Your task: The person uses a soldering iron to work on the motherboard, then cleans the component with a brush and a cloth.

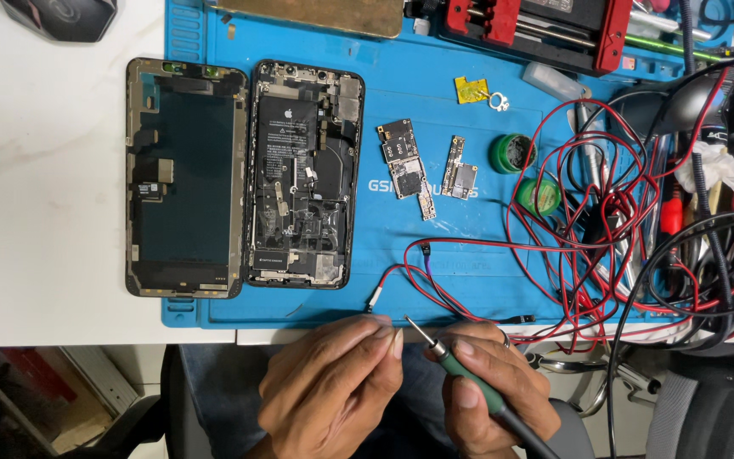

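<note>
Your right hand pinches the green-handled screwdriver at the mat's near edge, tip raised; left hand's fingers curl loosely, empty, steadying beside the tip.

- A slim soldering iron with a green grip, dark cord end and thin metal tip, gripped in the right hand at the table's near edge, slanting with its tip up and to the left
- The tip lies just beside the left hand's fingertips, near a red wire end on the blue mat
</note>
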